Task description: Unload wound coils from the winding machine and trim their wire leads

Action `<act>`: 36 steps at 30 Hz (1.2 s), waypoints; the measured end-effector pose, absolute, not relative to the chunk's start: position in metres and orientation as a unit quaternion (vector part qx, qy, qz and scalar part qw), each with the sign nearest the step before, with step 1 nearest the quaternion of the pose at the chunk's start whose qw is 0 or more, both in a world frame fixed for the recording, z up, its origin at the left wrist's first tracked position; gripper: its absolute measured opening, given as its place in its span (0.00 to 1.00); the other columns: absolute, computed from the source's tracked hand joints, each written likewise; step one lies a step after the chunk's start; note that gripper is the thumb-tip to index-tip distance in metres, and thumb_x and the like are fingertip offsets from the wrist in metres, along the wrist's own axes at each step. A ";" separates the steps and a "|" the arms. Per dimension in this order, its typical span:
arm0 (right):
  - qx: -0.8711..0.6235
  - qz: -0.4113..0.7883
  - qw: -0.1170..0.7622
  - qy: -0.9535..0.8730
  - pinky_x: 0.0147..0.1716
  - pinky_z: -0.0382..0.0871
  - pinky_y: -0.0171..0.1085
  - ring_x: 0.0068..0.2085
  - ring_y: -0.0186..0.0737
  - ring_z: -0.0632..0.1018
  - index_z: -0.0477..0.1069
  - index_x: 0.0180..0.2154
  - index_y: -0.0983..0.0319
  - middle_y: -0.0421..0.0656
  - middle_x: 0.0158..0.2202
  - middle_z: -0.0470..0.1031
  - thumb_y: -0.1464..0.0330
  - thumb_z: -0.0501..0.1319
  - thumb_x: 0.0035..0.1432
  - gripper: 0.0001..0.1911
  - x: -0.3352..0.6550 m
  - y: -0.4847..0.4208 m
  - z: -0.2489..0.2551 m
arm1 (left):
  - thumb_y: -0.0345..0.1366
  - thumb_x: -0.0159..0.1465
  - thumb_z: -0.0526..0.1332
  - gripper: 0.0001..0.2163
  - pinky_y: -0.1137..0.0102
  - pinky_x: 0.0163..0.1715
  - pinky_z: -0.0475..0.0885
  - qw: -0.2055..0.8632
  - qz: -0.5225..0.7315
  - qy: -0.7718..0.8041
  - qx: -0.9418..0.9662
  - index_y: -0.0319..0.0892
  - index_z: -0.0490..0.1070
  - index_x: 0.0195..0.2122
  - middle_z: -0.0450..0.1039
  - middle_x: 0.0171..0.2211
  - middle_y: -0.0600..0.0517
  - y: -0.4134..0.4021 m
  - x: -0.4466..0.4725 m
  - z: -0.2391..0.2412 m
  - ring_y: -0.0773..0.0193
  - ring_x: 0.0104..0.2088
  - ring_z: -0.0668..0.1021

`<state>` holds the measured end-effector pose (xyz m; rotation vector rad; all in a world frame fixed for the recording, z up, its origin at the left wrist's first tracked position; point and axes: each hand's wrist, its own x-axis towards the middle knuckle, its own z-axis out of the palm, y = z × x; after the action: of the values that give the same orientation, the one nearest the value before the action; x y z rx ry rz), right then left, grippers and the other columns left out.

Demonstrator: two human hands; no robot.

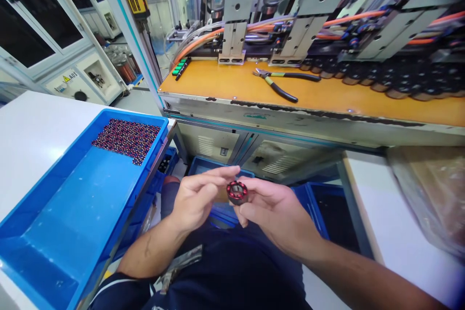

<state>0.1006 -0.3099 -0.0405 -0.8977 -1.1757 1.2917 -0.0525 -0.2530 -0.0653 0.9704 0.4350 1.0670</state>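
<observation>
Because the small ring (237, 192) with red windings is held in mid-air over the person's lap, with nothing under it but dark clothing and the blue bins (319, 203) on the floor below, I'd say the main risk is a drop. A slack pinch or a slip of the fingertips could send it down between the knees or into a bin. Pressing too hard on the windings might also mark the fine wire. The blue tray (72, 213) on the white worktop to the left is well apart from it, with a patch of similar parts (127, 139) in its far corner. The cutters (283, 82) lie out of reach on the orange worktop (225, 82). The right hand (272, 208) is closed narrowly on the ring, thumb and fingers wrapped around its lower and right side. The left hand (194, 198) is half curled, with forefinger and thumb stretched to the ring's left edge. Whether it grips or merely touches, I cannot tell.
</observation>
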 end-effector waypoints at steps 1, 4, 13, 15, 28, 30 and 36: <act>-0.404 0.442 0.582 -0.550 0.25 0.72 0.32 0.27 0.33 0.76 0.75 0.41 0.61 0.41 0.30 0.75 0.69 0.67 0.56 0.10 0.102 -0.309 -0.041 | 0.42 0.61 0.68 0.07 0.60 0.52 0.75 0.732 0.490 0.243 0.408 0.46 0.81 0.36 0.81 0.48 0.48 -0.250 -0.052 -0.068 0.55 0.51 0.81; -0.457 0.034 0.561 -0.689 0.31 0.76 0.34 0.32 0.37 0.79 0.75 0.42 0.59 0.43 0.33 0.78 0.74 0.68 0.54 0.12 0.113 -0.302 -0.044 | 0.41 0.60 0.69 0.10 0.64 0.48 0.76 0.640 0.527 0.385 0.405 0.43 0.80 0.41 0.82 0.45 0.46 -0.246 -0.054 -0.070 0.57 0.46 0.83; -0.329 -0.284 0.418 -0.798 0.31 0.78 0.39 0.33 0.43 0.79 0.73 0.40 0.68 0.49 0.30 0.78 0.73 0.64 0.59 0.07 0.134 -0.295 -0.056 | 0.35 0.55 0.73 0.18 0.71 0.38 0.78 0.349 0.486 0.281 0.750 0.39 0.78 0.47 0.83 0.39 0.45 -0.269 -0.055 -0.037 0.61 0.36 0.83; -0.343 -0.234 0.437 -0.798 0.32 0.77 0.39 0.34 0.42 0.79 0.72 0.42 0.68 0.49 0.31 0.77 0.74 0.64 0.59 0.08 0.130 -0.299 -0.055 | 0.34 0.57 0.71 0.15 0.71 0.39 0.79 0.352 0.483 0.257 0.760 0.38 0.77 0.45 0.83 0.39 0.44 -0.265 -0.053 -0.036 0.62 0.37 0.83; -0.407 0.201 0.626 -0.634 0.30 0.69 0.31 0.32 0.32 0.74 0.75 0.37 0.61 0.40 0.31 0.72 0.82 0.61 0.57 0.11 0.105 -0.314 -0.037 | 0.28 0.57 0.71 0.13 0.74 0.33 0.78 0.515 0.468 0.235 0.679 0.40 0.79 0.44 0.81 0.45 0.43 -0.263 -0.058 -0.040 0.65 0.36 0.82; -0.411 0.240 0.638 -0.605 0.30 0.68 0.32 0.32 0.32 0.74 0.76 0.35 0.60 0.40 0.30 0.73 0.80 0.62 0.58 0.10 0.104 -0.314 -0.042 | 0.27 0.56 0.71 0.13 0.75 0.33 0.78 0.572 0.463 0.232 0.636 0.41 0.79 0.43 0.80 0.45 0.44 -0.263 -0.057 -0.041 0.67 0.35 0.82; -0.454 0.350 0.650 -0.499 0.28 0.68 0.35 0.30 0.35 0.72 0.74 0.28 0.60 0.41 0.27 0.70 0.73 0.63 0.60 0.07 0.117 -0.317 -0.061 | 0.24 0.57 0.69 0.12 0.72 0.39 0.78 0.547 0.476 0.234 0.647 0.40 0.78 0.42 0.80 0.44 0.43 -0.261 -0.058 -0.039 0.62 0.44 0.81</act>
<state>0.1166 -0.3171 -0.0606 -1.0303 -1.1345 0.7940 -0.0583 -0.2610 -0.0394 1.5336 0.5554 1.1276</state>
